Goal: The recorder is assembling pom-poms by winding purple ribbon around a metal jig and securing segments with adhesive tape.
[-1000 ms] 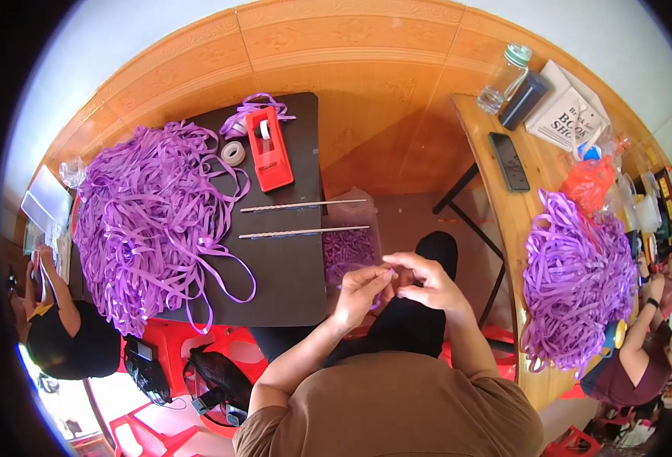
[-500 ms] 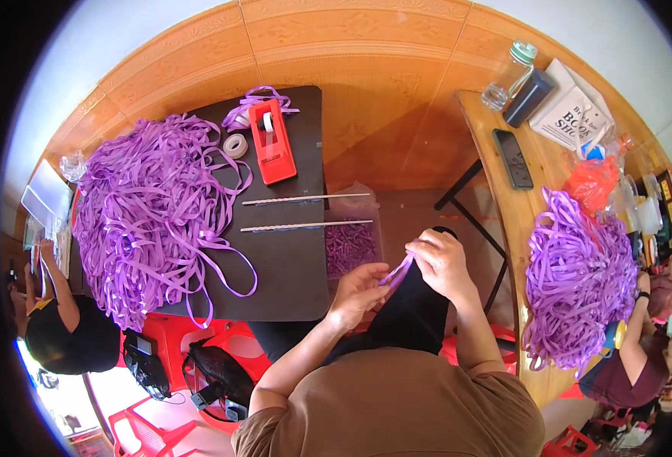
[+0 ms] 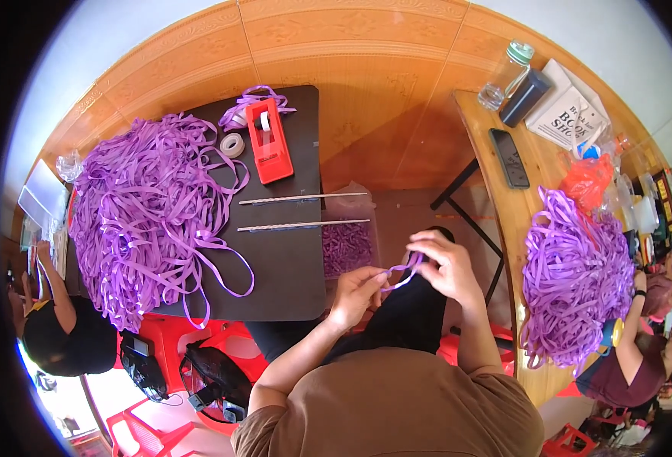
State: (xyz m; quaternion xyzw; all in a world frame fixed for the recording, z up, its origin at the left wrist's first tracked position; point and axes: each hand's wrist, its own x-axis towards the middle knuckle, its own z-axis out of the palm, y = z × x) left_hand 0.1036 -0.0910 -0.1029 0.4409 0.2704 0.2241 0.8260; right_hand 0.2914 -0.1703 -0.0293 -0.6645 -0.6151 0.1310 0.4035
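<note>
A narrow purple ribbon stretches in a loop between my two hands, above my lap. My left hand pinches one end of it between thumb and fingers. At the other end, the fingers of my right hand are partly spread, with the ribbon caught at the thumb and fingertips. A large heap of purple ribbon covers the left part of the dark table. Two thin pale rods lie on that table, jutting past its right edge.
A red tape dispenser and a tape roll sit on the dark table. Below its edge stands a bin of purple pieces. The wooden table carries another ribbon heap, a phone and bottles. People are at both sides.
The ribbon, bunched together before, now opens into a loop between my hands. My right hand's fingers have spread apart, while my left hand keeps its pinch.
</note>
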